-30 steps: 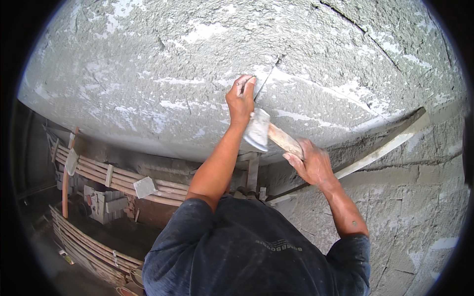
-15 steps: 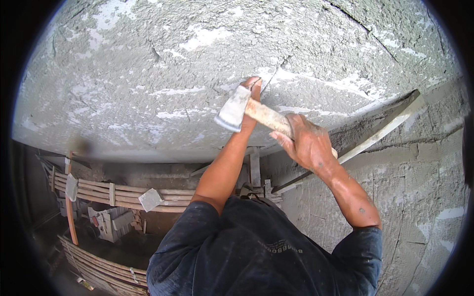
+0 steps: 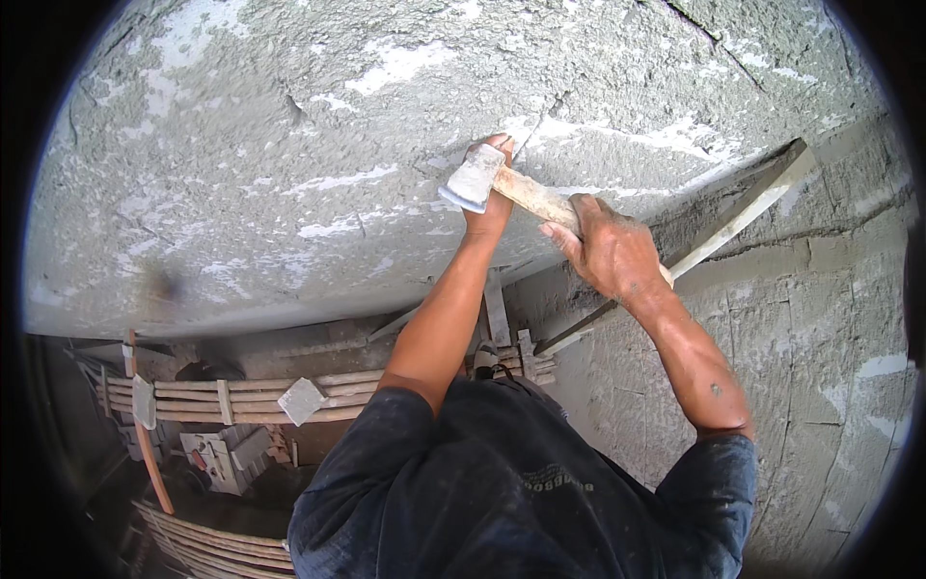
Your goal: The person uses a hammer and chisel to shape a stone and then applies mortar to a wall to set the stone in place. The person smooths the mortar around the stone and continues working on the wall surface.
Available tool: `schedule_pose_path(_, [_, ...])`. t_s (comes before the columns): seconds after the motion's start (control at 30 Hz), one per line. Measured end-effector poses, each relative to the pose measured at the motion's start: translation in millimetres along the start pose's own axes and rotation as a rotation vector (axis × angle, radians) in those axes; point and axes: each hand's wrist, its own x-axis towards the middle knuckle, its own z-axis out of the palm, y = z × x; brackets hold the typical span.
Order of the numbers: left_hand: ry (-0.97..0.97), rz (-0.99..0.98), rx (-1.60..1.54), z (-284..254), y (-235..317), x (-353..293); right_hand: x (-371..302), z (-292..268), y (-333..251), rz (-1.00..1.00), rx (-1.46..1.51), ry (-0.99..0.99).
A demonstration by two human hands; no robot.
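My right hand (image 3: 617, 253) is wrapped round the pale wooden handle of a hatchet (image 3: 473, 180), held slantwise with its grey, plaster-smeared head to the left. That head hangs in front of my left hand (image 3: 492, 214) and hides part of it. My left hand is raised against a rough grey plastered wall (image 3: 241, 125), its fingers closed near a thin dark line. What they hold, if anything, is too hidden to make out. White patches and cracks mark the plaster around both hands.
A long wooden batten (image 3: 743, 217) leans along the corner by the right-hand wall (image 3: 762, 386). Below left are scaffold poles (image 3: 260, 396) with an upright wooden post (image 3: 151, 454) and a square grey piece (image 3: 302, 400). Stacked grey blocks (image 3: 227, 458) lie lower down.
The hatchet head has moved slightly up and to the right, closer to my left hand's fingers. Both hands keep their grip, and the whole view has shifted a little.
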Motion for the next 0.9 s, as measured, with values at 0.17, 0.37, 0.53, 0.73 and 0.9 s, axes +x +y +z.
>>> schedule_pose_path(0.17, [0.109,-0.147,-0.323,1.2,-5.3,-8.3,-16.3,-6.7,-26.9,-0.156,0.061,0.044])
schedule_pose_path(0.37, [0.156,-0.03,-0.284,3.3,-9.4,-7.0,-26.3,-21.1,-46.5,-0.218,0.119,0.051])
schedule_pose_path(0.53, [0.133,0.158,-0.167,-0.2,-14.6,2.7,-25.5,-17.3,-42.7,-0.184,0.118,0.067])
schedule_pose_path(0.73, [0.089,0.16,-0.187,-0.3,-20.7,1.4,-11.7,-2.5,-23.1,-0.044,0.032,-0.005])
schedule_pose_path(0.9, [0.045,0.127,-0.19,-4.6,-13.2,1.1,-14.3,8.1,-17.4,0.02,-0.017,-0.024])
